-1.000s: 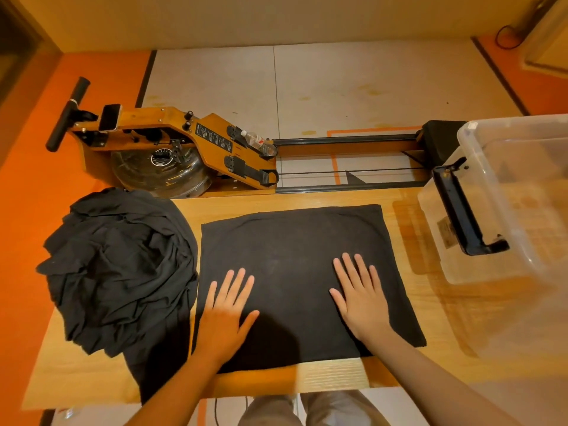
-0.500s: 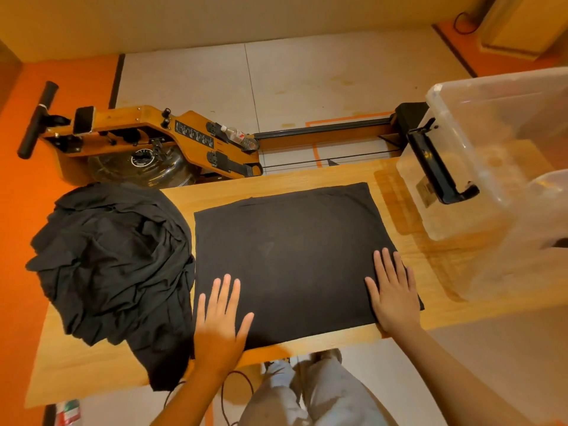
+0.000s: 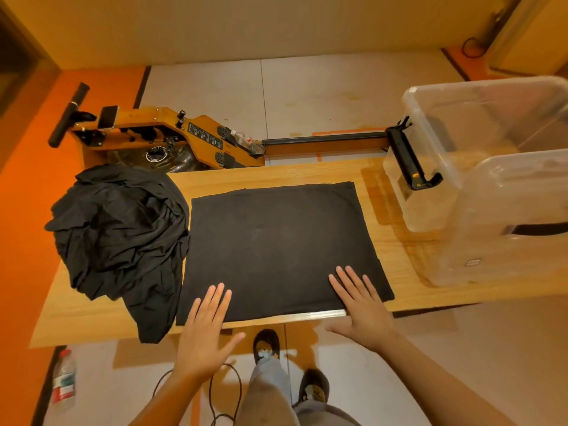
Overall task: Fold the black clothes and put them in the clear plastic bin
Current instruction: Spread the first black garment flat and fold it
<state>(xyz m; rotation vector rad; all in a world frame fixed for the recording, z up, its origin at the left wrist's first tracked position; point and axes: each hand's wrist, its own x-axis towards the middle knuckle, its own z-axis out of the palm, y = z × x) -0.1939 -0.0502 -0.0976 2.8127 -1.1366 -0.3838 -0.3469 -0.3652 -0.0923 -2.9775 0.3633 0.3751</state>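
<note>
A black garment [image 3: 276,250], folded into a flat rectangle, lies in the middle of the wooden table [image 3: 276,176]. My left hand [image 3: 204,333] is open, fingers spread, with its fingertips on the garment's near left edge. My right hand [image 3: 361,305] is open too, its fingers resting on the near right corner. A heap of crumpled black clothes [image 3: 120,232] sits at the table's left end, one part hanging over the front edge. The clear plastic bin [image 3: 430,195] with a black handle stands on the table's right end.
A second clear container [image 3: 504,222] stands in front of the bin at the right. A wooden rowing machine [image 3: 172,136] lies on the floor behind the table. A plastic bottle [image 3: 63,382] and a black cable [image 3: 227,392] lie on the floor near my feet.
Both hands have slid back across the folded garment toward its near edge. The view has pulled back, so my legs and the floor now show.
</note>
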